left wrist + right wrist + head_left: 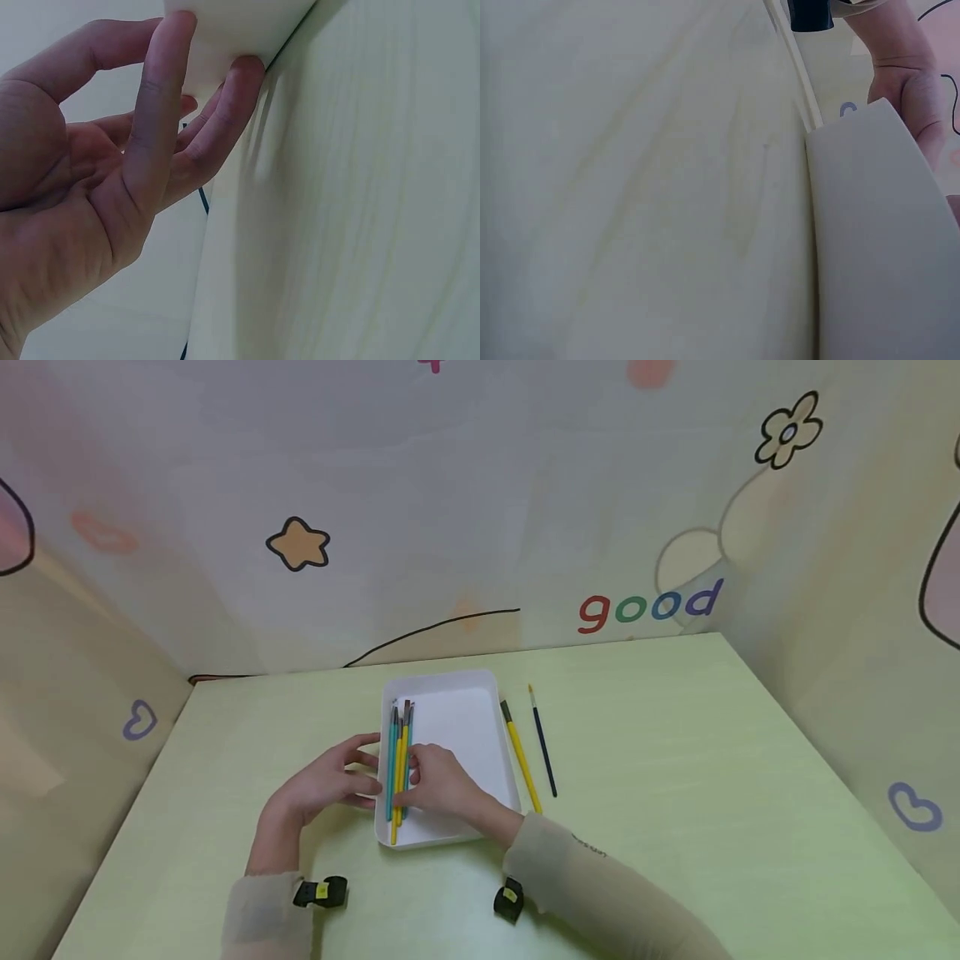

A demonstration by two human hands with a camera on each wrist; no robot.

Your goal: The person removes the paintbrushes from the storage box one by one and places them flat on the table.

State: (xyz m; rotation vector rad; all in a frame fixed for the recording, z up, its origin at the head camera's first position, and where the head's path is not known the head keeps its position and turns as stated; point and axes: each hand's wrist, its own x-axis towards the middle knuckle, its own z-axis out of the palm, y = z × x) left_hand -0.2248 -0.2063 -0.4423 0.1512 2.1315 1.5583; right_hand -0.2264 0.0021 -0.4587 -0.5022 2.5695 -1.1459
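In the head view a white tray (457,718) holds several teal and yellow paintbrushes (392,752), side by side along its left wall, bristles toward the back. My right hand (444,783) reaches into the tray from the right. Its thumb and curled fingers hold a yellow paintbrush (406,732) among the others; the fingertips partly hide the handles. Outside the tray, my left hand (330,783) has its fingers spread and loosely bent at the left wall. In the left wrist view its fingertips (246,71) touch the tray's outer side (232,26).
Right of the tray, a yellow paintbrush (521,756) lies close along the wall, with a thin dark-handled paintbrush (543,743) farther right. The pale green table (675,760) meets a patterned backdrop (450,527) at its back and sides. The right wrist view shows the tray's outer wall (885,247).
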